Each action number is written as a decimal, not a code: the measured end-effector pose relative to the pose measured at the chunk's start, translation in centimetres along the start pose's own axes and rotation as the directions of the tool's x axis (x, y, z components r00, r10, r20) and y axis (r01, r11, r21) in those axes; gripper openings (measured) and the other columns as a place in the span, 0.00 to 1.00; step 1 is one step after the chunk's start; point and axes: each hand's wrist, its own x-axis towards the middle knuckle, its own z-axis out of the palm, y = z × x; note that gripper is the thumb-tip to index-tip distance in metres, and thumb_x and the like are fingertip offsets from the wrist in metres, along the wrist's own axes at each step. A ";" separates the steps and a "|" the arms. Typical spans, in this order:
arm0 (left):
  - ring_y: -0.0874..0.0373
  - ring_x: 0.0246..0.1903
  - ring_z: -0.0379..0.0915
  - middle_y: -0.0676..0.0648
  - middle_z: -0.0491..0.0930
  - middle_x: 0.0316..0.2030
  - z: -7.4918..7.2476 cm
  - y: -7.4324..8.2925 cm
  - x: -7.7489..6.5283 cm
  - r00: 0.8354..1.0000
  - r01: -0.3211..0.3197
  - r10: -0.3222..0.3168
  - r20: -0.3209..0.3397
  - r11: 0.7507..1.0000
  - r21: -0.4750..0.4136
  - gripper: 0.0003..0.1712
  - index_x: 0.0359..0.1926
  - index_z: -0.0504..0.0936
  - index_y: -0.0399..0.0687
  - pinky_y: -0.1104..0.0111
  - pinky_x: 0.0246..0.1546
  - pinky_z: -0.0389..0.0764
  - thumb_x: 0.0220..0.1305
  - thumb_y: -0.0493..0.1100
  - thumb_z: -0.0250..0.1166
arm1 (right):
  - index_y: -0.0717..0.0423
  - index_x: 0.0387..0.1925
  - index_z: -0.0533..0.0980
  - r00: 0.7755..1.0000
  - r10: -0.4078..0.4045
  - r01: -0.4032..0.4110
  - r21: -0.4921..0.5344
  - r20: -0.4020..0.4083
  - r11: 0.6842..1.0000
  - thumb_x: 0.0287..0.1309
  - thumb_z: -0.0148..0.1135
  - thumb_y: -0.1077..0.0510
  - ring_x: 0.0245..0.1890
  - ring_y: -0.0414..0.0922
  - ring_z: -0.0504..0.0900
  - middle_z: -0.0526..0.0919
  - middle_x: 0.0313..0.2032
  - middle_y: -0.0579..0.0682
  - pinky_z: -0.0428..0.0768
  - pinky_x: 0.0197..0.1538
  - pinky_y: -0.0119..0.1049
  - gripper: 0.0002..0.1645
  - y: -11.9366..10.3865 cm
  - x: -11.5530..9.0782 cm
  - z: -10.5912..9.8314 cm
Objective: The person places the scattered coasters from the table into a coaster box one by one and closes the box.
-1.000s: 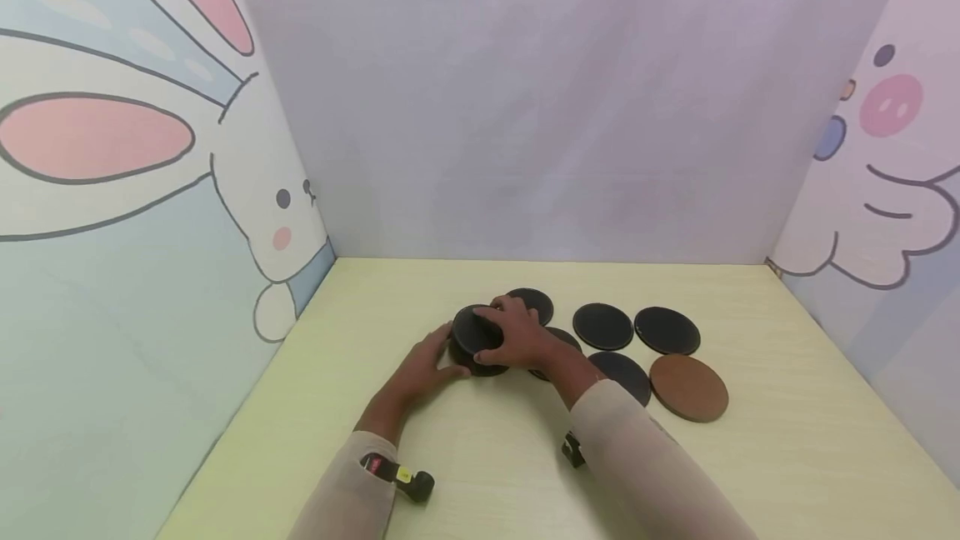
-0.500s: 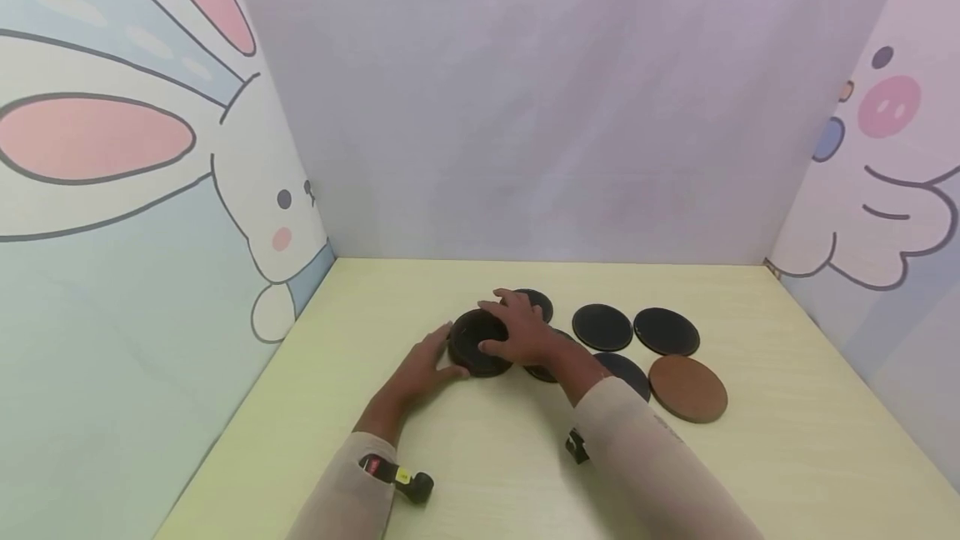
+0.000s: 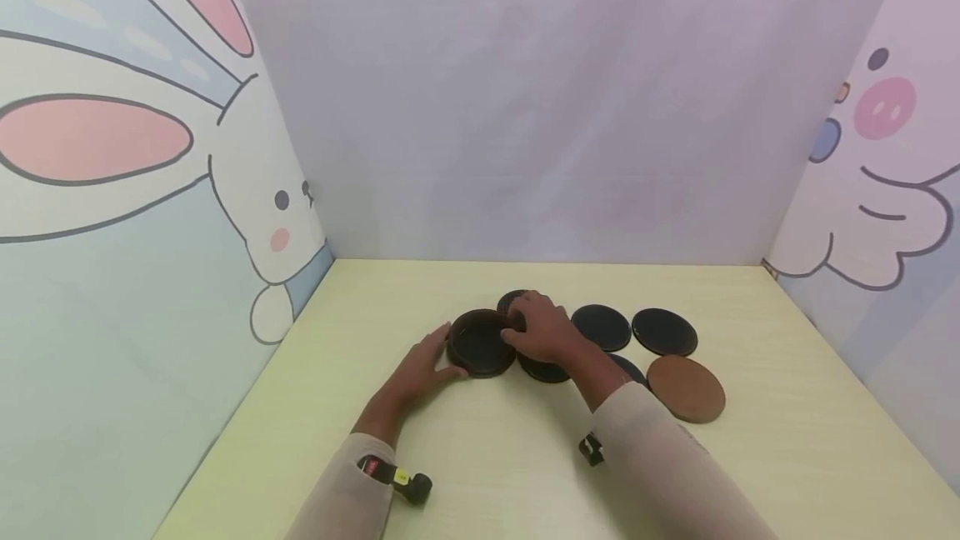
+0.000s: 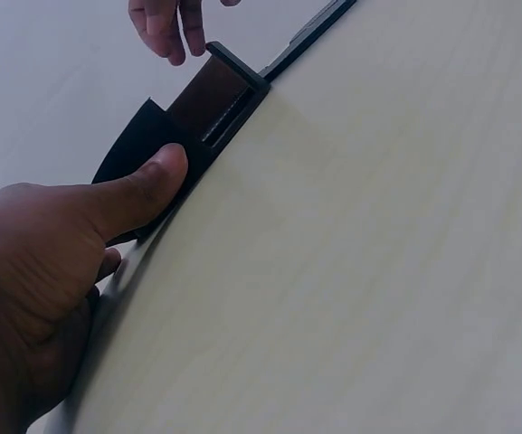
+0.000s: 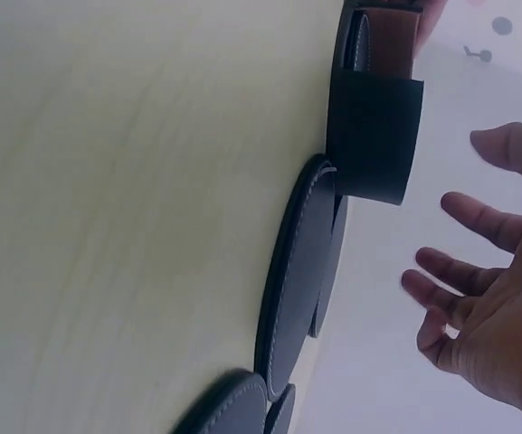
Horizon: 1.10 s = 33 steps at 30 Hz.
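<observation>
My left hand [image 3: 416, 369] grips the left side of a round black coaster holder [image 3: 482, 373], its thumb [image 4: 156, 185] pressed to the outer wall in the left wrist view. The holder stands upright on the table and has a brown lining and a cut-out in its side. A black stitched coaster lies low inside it. My right hand [image 3: 547, 332] hovers just right of the holder, with spread, loosely bent fingers and nothing in them in the right wrist view. Below it lies a black coaster [image 3: 543, 370], partly hidden; another black coaster [image 3: 512, 299] shows behind it.
Farther right on the pale wooden table [image 3: 480, 473] lie black coasters, one at the back [image 3: 602, 327], another at the back right [image 3: 664, 332], one partly under the right forearm [image 3: 628, 367]. A brown coaster [image 3: 686, 388] is rightmost. Walls with cartoon animals enclose the table.
The right hand held a black coaster over the holder, let it drop inside, then moved right over the coasters on the table. The left hand has stayed on the holder.
</observation>
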 end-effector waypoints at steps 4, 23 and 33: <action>0.39 0.86 0.53 0.45 0.61 0.86 0.0 0.0 -0.1 1.000 -0.008 0.008 0.001 1.000 0.000 0.60 0.88 0.55 0.52 0.39 0.87 0.57 0.66 0.64 0.76 | 0.54 0.53 0.81 0.999 0.039 -0.039 -0.054 0.004 0.998 0.73 0.68 0.49 0.62 0.62 0.82 0.79 0.65 0.62 0.76 0.65 0.73 0.16 0.4 -0.6 -0.7; 0.39 0.87 0.52 0.46 0.60 0.86 0.1 0.0 0.0 1.000 0.001 0.000 -0.008 1.000 0.003 0.60 0.89 0.55 0.54 0.38 0.87 0.55 0.66 0.66 0.76 | 0.52 0.50 0.81 0.984 0.067 -0.036 -0.184 0.167 0.982 0.57 0.79 0.46 0.56 0.58 0.84 0.80 0.60 0.58 0.72 0.70 0.78 0.24 2.4 -2.7 -1.0; 0.38 0.86 0.53 0.46 0.60 0.86 0.1 -0.2 0.0 1.000 -0.008 0.008 -0.007 1.000 0.012 0.61 0.89 0.55 0.54 0.38 0.87 0.56 0.65 0.66 0.76 | 0.51 0.73 0.77 0.952 0.093 -0.042 -0.176 0.293 0.984 0.53 0.84 0.42 0.78 0.70 0.68 0.66 0.80 0.66 0.66 0.75 0.78 0.48 3.1 -3.4 -0.9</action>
